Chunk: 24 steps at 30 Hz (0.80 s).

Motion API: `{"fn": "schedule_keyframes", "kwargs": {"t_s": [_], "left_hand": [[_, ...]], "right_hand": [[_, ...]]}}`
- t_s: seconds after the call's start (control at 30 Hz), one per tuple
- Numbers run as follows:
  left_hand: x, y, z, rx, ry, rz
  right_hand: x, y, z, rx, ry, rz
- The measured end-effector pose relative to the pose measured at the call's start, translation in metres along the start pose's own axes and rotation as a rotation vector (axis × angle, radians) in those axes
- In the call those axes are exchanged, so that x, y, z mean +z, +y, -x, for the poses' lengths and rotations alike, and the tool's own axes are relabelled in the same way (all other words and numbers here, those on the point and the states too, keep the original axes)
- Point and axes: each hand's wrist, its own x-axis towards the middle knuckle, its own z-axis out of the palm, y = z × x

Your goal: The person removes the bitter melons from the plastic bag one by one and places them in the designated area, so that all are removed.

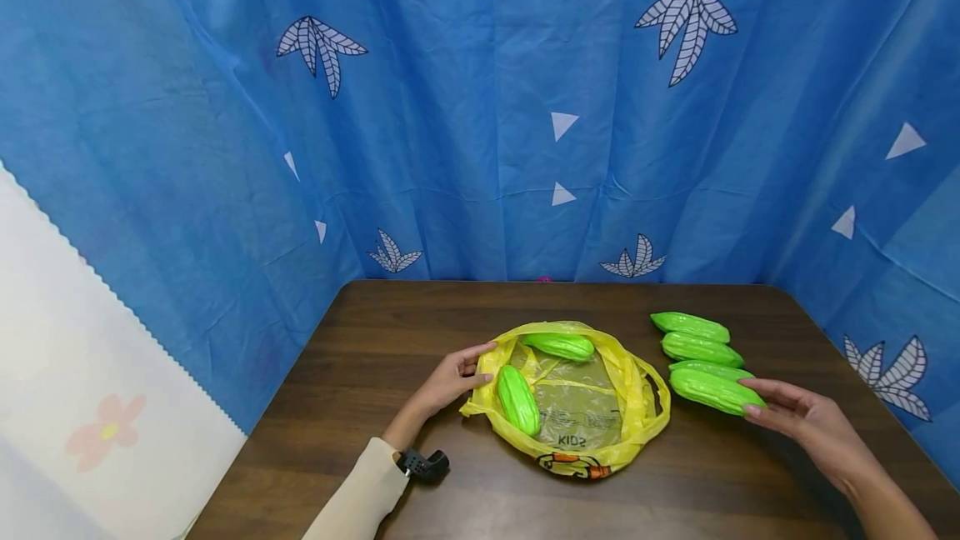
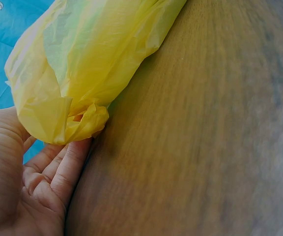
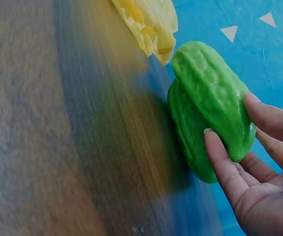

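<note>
A yellow plastic bag (image 1: 630, 432) lies spread on the table with its mouth open upward. Two bright green toy bitter gourds are inside it, one gourd (image 1: 519, 400) along the left wall and another (image 1: 561, 346) at the back. My left hand (image 1: 450, 377) pinches the bag's left rim between thumb and fingers. At the right, my right hand (image 1: 813, 423) pinches one end of a bumpy bitter gourd (image 3: 212, 93) between thumb and fingers. This gourd overlaps another gourd (image 3: 193, 135) behind it in the right wrist view.
Farther back in the same row lie two more gourds, a rear one (image 1: 690, 326) and one before it (image 1: 701, 349). All stand on a dark wooden table (image 1: 465, 307). A blue patterned curtain (image 1: 555, 148) borders its back and sides.
</note>
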Motion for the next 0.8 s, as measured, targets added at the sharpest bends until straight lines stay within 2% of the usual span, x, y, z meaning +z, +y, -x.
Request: {"fn": "schedule_keyframes", "kwargs": {"t_s": [0.17, 0.5, 0.8], "left_hand": [[0.0, 0.001, 0.001, -0.003, -0.008, 0.007], [0.0, 0.002, 0.0, -0.016, -0.002, 0.0], [0.0, 0.002, 0.0, -0.021, -0.002, 0.002]], "right_hand": [[-0.001, 0.002, -0.001, 0.015, 0.004, 0.024], [-0.002, 0.007, 0.0, 0.01, -0.038, 0.04], [-0.003, 0.011, -0.001, -0.026, -0.046, -0.009]]}}
